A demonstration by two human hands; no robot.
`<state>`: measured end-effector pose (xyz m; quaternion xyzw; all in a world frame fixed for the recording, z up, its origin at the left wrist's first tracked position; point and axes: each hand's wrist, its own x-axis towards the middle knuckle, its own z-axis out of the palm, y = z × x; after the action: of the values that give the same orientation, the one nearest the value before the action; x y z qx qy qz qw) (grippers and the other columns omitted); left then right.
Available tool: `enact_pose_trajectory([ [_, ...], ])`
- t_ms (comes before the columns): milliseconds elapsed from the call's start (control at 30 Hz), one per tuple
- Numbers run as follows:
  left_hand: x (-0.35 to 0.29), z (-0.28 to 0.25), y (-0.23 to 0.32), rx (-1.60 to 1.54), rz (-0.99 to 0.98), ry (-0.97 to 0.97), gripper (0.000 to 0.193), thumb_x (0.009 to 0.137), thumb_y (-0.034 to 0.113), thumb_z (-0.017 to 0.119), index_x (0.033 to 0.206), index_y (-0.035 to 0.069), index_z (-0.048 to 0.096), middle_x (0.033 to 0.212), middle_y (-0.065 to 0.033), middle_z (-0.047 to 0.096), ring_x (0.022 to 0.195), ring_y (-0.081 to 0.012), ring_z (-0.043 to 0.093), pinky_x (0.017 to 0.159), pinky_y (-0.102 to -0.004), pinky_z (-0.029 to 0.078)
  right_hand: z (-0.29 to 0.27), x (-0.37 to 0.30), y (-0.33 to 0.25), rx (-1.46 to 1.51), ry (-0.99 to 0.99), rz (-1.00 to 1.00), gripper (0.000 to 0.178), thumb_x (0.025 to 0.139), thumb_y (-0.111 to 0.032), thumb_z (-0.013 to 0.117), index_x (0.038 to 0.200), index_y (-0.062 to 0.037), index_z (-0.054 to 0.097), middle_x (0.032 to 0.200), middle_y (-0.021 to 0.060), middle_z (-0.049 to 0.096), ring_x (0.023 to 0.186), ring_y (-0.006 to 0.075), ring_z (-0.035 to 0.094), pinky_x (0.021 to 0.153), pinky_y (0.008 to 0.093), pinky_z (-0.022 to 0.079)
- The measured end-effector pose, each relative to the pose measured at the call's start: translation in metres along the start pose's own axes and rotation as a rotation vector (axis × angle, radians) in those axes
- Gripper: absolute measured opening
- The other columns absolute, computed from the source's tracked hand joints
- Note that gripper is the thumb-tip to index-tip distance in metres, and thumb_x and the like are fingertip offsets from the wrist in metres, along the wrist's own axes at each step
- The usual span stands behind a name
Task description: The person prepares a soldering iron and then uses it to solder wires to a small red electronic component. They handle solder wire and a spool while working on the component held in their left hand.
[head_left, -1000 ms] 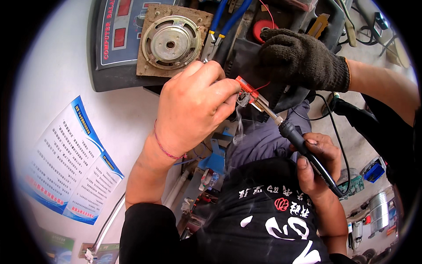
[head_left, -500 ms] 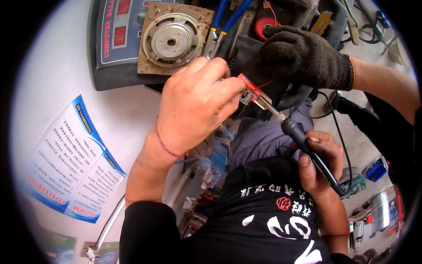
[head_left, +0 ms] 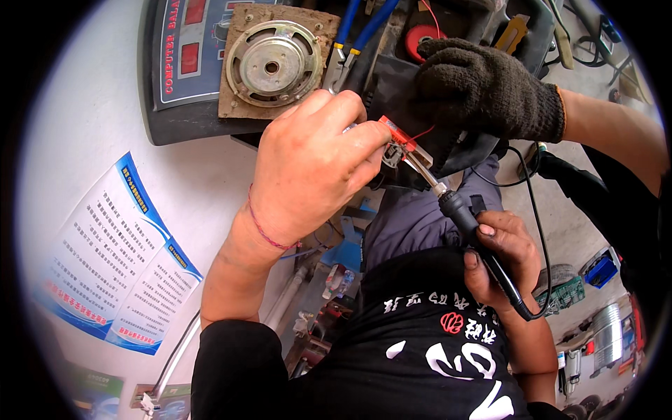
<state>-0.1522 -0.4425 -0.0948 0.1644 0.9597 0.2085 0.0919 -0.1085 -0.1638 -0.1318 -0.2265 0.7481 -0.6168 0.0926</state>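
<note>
Iron (head_left: 467, 224) lower — part (head_left: 397, 142) beside left hand (head_left: 308, 168)

Red clip (head_left: 396, 133), black soldering iron (head_left: 483, 252), dark knit glove (head_left: 483, 87) — blue-white poster (head_left: 112, 259), blue-handled pliers (head_left: 350, 42)

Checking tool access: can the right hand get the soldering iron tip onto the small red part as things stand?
Probably yes. The right hand grips the soldering iron and its tip already sits at the small red part pinched in the left hand fingers. The gloved hand sits above, not across the path.

Soldering iron (head_left: 467, 227) tip touches small red part (head_left: 396, 133) (fingertip-held).
</note>
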Motion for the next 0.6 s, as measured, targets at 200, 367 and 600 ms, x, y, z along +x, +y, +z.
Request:
enact_pose_trajectory([
  [200, -0.0001, 0.0003, -0.0003, -0.003, -0.002, -0.005, 0.024, 0.071, 0.0, 0.079, 0.092, 0.01, 0.073, 0.084, -0.0048, 0.06, 0.077, -0.0238, 0.059, 0.064, -0.0354, 0.048, 0.0002, 0.0, 0.0003, 0.032, 0.015, 0.012, 0.043, 0.078, 0.0, 0.075, 0.117, -0.0015, 0.056, 0.092, 0.0165, 0.068, 0.072, 0.0273, 0.066, 0.063, 0.035, 0.053],
  [367, -0.0001, 0.0006, -0.0004, -0.022, -0.011, 0.003, 0.023, 0.071, 0.0, 0.078, 0.091, 0.009, 0.073, 0.083, -0.0049, 0.06, 0.076, -0.0237, 0.058, 0.064, -0.0353, 0.048, 0.0013, -0.0059, 0.0049, 0.071, 0.058, 0.01, 0.041, 0.081, 0.0, 0.074, 0.118, -0.0009, 0.055, 0.091, 0.0175, 0.068, 0.072, 0.0274, 0.066, 0.064, 0.0354, 0.053],
  [600, -0.0002, 0.0004, -0.0017, -0.047, -0.019, 0.008, 0.022, 0.072, -0.001, 0.078, 0.092, 0.008, 0.073, 0.082, -0.0054, 0.061, 0.076, -0.0238, 0.058, 0.064, -0.0353, 0.047, 0.0005, -0.0047, 0.0044, 0.07, 0.061, 0.011, 0.04, 0.081, -0.001, 0.074, 0.116, -0.0005, 0.055, 0.09, 0.0179, 0.068, 0.072, 0.0277, 0.066, 0.063, 0.0353, 0.053],
])
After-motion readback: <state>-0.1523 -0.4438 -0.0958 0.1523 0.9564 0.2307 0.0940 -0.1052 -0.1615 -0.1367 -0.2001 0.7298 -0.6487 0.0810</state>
